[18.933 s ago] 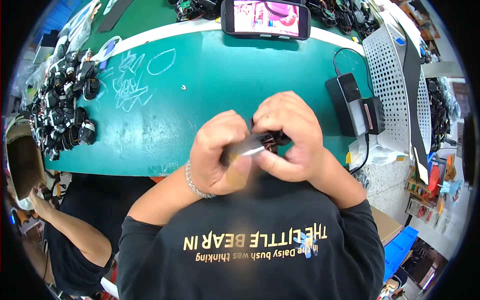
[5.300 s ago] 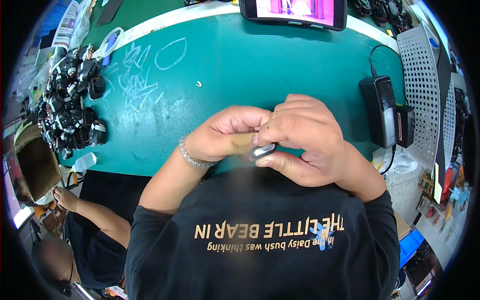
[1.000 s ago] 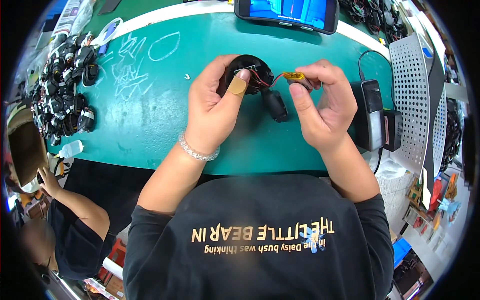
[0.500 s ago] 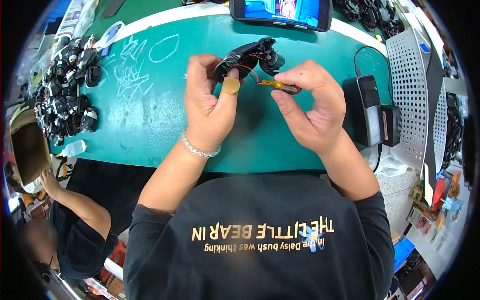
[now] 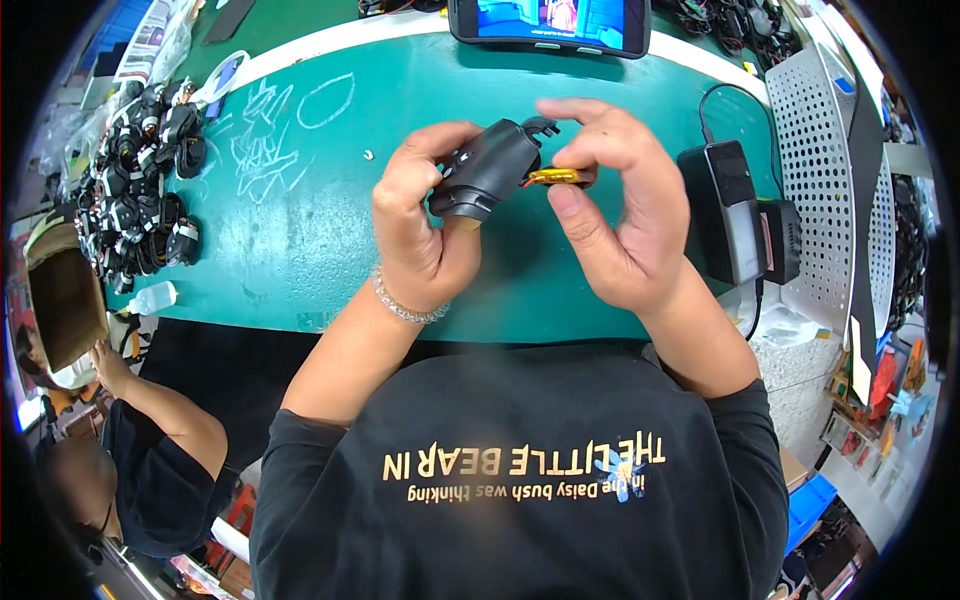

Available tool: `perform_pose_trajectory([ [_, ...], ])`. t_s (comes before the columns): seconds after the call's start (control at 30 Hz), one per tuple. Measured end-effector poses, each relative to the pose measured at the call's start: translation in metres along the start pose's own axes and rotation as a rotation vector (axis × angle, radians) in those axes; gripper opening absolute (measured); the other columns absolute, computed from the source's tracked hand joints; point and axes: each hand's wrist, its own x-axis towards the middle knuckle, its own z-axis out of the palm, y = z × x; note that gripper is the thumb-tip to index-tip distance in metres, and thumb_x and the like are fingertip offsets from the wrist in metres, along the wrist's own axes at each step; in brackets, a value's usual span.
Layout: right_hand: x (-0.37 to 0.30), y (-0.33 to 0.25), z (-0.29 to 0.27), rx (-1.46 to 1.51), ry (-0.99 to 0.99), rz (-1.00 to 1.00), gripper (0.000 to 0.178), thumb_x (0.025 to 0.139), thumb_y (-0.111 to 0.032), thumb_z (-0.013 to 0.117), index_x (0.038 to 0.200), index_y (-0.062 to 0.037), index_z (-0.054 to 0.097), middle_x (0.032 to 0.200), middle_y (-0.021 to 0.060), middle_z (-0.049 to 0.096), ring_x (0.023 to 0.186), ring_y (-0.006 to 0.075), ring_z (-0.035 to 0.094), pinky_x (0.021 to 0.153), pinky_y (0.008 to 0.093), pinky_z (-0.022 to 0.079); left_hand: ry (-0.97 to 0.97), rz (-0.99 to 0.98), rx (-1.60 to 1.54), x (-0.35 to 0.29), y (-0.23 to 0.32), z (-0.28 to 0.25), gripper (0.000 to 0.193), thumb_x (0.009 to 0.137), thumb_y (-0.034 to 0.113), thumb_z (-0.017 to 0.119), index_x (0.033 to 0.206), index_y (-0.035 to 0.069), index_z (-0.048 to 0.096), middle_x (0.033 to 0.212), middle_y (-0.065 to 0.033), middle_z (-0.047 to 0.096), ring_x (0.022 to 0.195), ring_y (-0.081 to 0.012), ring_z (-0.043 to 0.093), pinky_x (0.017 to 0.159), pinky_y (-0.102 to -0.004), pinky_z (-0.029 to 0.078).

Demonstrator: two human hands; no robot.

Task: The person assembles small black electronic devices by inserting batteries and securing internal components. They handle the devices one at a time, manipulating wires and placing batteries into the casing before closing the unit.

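My left hand [image 5: 420, 220] is closed around a black curved plastic housing [image 5: 492, 165], its smooth outer shell turned up. A bandage-like tan wrap on my left thumb is mostly covered by the housing. Between the thumb and index finger of my right hand [image 5: 635, 215] is a small flat battery pack [image 5: 555, 176] in yellow film. Short red wire shows at the battery's left end, close to the housing. Both things are held above the green mat [image 5: 300, 240]; the inside of the housing is hidden.
A heap of black parts [image 5: 145, 170] lies at the left, with a small clear bottle [image 5: 153, 298] below it. At the far edge stands a phone [image 5: 550, 45]. A black power box [image 5: 722, 200] and a white perforated rack [image 5: 815, 180] are at the right. Another person [image 5: 170, 440] works at lower left.
My left hand has rolled the housing over, so its outer shell now faces up instead of its wired inside. The battery has come closer to it, still in my right fingers.
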Motion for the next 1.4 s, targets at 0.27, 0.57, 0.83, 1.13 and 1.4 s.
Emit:
perform_pose_trajectory([
  [0.27,-0.001,-0.009,-0.004,0.301,-0.125,0.331,0.011,0.081,-0.003,0.056,0.088,0.0,0.049,0.074,0.0066,0.045,0.064,0.0165,0.044,0.064,0.0278,0.041,-0.005,-0.015,0.022,-0.004,-0.002,0.0,0.031,0.087,0.003,0.054,0.106,0.008,0.03,0.102,-0.0257,0.056,0.082,-0.0224,0.058,0.068,-0.0287,0.047],
  [0.57,-0.004,-0.011,0.004,0.121,-0.092,0.139,0.017,0.074,0.0,0.063,0.086,-0.0021,0.052,0.07,0.007,0.051,0.059,0.0202,0.049,0.056,0.0293,0.039,0.012,-0.323,-0.082,-0.009,0.003,0.004,0.025,0.081,-0.007,0.047,0.1,0.005,0.034,0.099,-0.0153,0.053,0.082,-0.0136,0.051,0.076,-0.026,0.042],
  [0.83,0.002,-0.004,-0.003,-0.166,-0.077,0.047,0.02,0.066,-0.003,0.069,0.083,-0.0043,0.058,0.07,0.0072,0.056,0.06,0.0234,0.053,0.055,0.0316,0.041,-0.002,-0.732,-0.584,-0.003,0.018,0.005,0.018,0.084,0.002,0.054,0.086,0.006,0.037,0.081,-0.0004,0.044,0.07,-0.0043,0.04,0.061,-0.0199,0.038],
  [1.13,0.001,0.003,-0.004,-0.241,-0.113,0.038,0.019,0.067,-0.002,0.069,0.084,-0.0036,0.06,0.071,0.0081,0.055,0.06,0.0234,0.053,0.052,0.0311,0.042,-0.078,-0.882,-0.739,0.0,0.025,0.006,0.022,0.083,0.007,0.058,0.082,0.007,0.036,0.076,0.0021,0.041,0.07,-0.0036,0.038,0.06,-0.0199,0.037],
  [1.4,0.001,0.005,-0.002,-0.194,-0.135,0.048,0.019,0.065,0.001,0.069,0.082,-0.0029,0.059,0.069,0.0075,0.055,0.061,0.0228,0.054,0.053,0.0303,0.043,-0.098,-0.905,-0.814,-0.002,0.022,0.004,0.02,0.083,0.008,0.057,0.082,0.005,0.037,0.076,0.0019,0.043,0.07,-0.003,0.039,0.061,-0.02,0.038],
])
